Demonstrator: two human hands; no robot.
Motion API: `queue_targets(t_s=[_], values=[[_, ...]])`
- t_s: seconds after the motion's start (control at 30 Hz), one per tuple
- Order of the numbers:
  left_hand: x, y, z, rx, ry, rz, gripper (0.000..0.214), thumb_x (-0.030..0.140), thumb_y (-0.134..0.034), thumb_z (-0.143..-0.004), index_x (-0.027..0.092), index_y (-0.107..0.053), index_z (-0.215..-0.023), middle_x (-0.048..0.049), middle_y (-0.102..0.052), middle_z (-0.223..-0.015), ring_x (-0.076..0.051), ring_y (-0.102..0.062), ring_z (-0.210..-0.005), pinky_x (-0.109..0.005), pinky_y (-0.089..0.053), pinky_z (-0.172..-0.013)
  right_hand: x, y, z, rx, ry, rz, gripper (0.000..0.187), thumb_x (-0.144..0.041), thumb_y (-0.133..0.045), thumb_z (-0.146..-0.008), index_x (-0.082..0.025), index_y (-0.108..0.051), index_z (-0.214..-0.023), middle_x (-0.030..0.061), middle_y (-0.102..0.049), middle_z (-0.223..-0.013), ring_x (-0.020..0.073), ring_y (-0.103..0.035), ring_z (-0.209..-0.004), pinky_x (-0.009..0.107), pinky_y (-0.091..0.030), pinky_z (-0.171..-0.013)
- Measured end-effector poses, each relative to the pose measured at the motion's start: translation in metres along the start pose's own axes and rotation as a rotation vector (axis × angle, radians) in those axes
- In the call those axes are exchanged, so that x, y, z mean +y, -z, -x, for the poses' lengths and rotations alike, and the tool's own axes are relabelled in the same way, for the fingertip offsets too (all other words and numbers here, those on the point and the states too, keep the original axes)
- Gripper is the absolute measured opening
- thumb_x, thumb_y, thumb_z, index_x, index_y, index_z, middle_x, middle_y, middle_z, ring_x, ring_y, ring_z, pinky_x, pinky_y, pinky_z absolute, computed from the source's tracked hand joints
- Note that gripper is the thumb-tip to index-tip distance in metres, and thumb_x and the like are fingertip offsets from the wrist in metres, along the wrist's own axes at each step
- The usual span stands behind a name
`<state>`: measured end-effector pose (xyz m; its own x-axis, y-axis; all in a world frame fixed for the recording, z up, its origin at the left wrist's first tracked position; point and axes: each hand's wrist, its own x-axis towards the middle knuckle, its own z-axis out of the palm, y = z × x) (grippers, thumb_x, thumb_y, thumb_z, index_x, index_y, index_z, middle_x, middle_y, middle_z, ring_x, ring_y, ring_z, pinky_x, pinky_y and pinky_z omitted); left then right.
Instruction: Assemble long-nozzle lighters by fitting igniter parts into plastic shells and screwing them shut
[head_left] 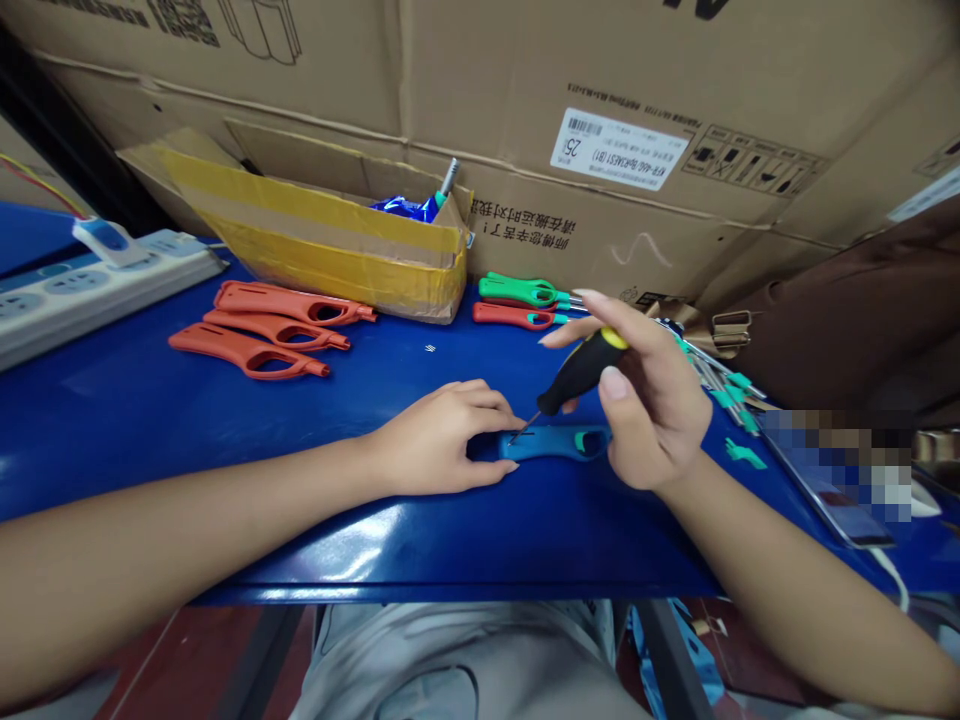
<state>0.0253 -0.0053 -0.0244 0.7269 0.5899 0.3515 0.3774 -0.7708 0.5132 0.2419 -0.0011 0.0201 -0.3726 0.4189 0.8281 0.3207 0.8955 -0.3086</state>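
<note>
My left hand (442, 440) lies on the blue table (225, 420) with its fingers curled over the left end of a blue plastic handle (555, 443), pinning it flat near the table's front edge, right in front of me. My right hand (645, 400) is closed around a screwdriver (581, 372) (black grip, yellow cap): the thumb and bent fingers wrap the grip, while the index finger sticks out straight. The thin shaft slants down to the left and its tip meets the blue handle just beside my left fingertips. Farther back on the left, three orange handles (262, 325) lie side by side, near a power strip (90, 285). Behind them sits an open cardboard box (322, 245) banded with yellow tape. Just beyond my right hand lie a green handle and a red one (525, 292), and to its right a scatter of metal rods with teal ends (724, 385).
</note>
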Motion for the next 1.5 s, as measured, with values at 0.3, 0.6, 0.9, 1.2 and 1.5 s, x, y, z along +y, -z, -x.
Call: queue_targets(t_s=[0.3, 0.6, 0.9, 1.2, 1.5], values=[[-0.001, 0.0, 0.001, 0.01, -0.004, 0.013, 0.03, 0.032, -0.074, -0.088, 0.017, -0.073, -0.114, -0.0069, -0.074, -0.11, -0.025, -0.066, -0.103, -0.041, -0.05, -0.095, 0.003, 0.005, -0.004, 0.094, 0.184, 0.11, 0.043, -0.024, -0.064, -0.093, -0.025, -0.062, -0.136, 0.0071, -0.075, -0.105, 0.0206, -0.069, -0.071, 0.037, -0.061, -0.063], [0.0, 0.0, 0.0, 0.016, -0.005, 0.01, 0.031, 0.032, -0.074, -0.088, 0.016, -0.073, -0.115, -0.0076, -0.074, -0.111, -0.026, -0.066, -0.104, -0.042, -0.05, -0.095, 0.001, 0.005, -0.007, 0.088, 0.175, 0.115, 0.035, -0.028, -0.072, -0.089, -0.026, -0.066, -0.124, 0.004, -0.072, -0.092, 0.0187, -0.066, -0.069, 0.033, -0.059, -0.059], [-0.001, 0.0, 0.0, 0.003, -0.009, 0.0, 0.029, 0.032, -0.073, -0.089, 0.017, -0.073, -0.113, -0.007, -0.074, -0.111, -0.025, -0.066, -0.104, -0.041, -0.049, -0.096, -0.001, 0.0, -0.003, -0.038, -0.09, -0.083, 0.037, -0.026, -0.058, -0.098, -0.026, -0.056, -0.135, 0.0058, -0.069, -0.107, 0.0153, -0.066, -0.071, 0.027, -0.058, -0.053], [0.0, 0.0, 0.001, 0.0, -0.007, -0.003, 0.031, 0.032, -0.073, -0.088, 0.016, -0.073, -0.115, -0.0069, -0.074, -0.111, -0.025, -0.066, -0.103, -0.041, -0.049, -0.096, -0.004, -0.004, -0.003, -0.065, -0.205, -0.188, 0.037, -0.029, -0.039, -0.107, -0.028, -0.048, -0.143, 0.004, -0.069, -0.101, 0.0101, -0.06, -0.054, 0.024, -0.053, -0.045], [0.0, 0.0, 0.0, 0.008, -0.008, -0.004, 0.031, 0.032, -0.074, -0.089, 0.017, -0.073, -0.116, -0.0068, -0.074, -0.109, -0.024, -0.066, -0.102, -0.039, -0.049, -0.095, -0.003, -0.003, -0.001, -0.057, -0.15, -0.177, 0.038, -0.029, -0.045, -0.105, -0.026, -0.051, -0.142, 0.0057, -0.07, -0.107, 0.0124, -0.063, -0.061, 0.028, -0.057, -0.051]])
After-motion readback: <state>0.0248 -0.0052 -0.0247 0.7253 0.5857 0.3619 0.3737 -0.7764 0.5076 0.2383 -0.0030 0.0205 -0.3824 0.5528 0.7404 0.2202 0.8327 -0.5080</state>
